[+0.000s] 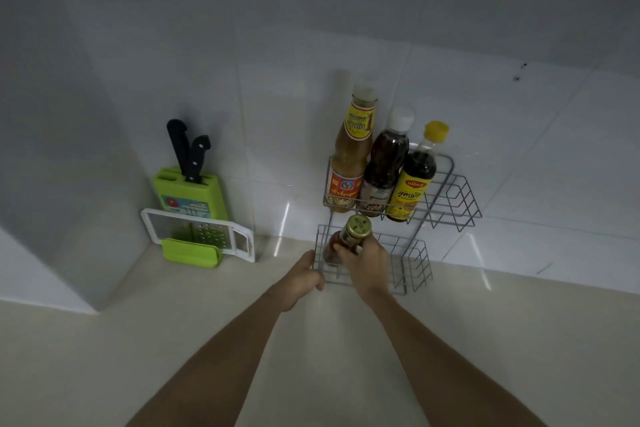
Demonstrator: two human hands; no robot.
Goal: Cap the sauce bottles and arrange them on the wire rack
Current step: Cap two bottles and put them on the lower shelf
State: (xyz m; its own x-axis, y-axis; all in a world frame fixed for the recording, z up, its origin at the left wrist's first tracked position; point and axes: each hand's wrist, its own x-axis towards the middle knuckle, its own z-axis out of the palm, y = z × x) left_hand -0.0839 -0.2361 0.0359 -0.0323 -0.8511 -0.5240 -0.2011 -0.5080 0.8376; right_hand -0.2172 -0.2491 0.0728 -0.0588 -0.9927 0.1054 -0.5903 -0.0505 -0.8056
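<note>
A two-tier grey wire rack stands against the tiled wall. Its upper tier holds three capped bottles side by side: a tall tan sauce bottle on the left, a dark bottle with a white cap in the middle, and a dark bottle with a yellow cap on the right. My right hand grips a small red sauce bottle with a gold cap, upright over the left part of the lower tier. My left hand clasps the lower tier's front left corner.
A green knife block with two black-handled knives stands at the wall to the left. A white grater with a green holder leans in front of it. A white wall corner juts out at the far left. The beige counter spreads below.
</note>
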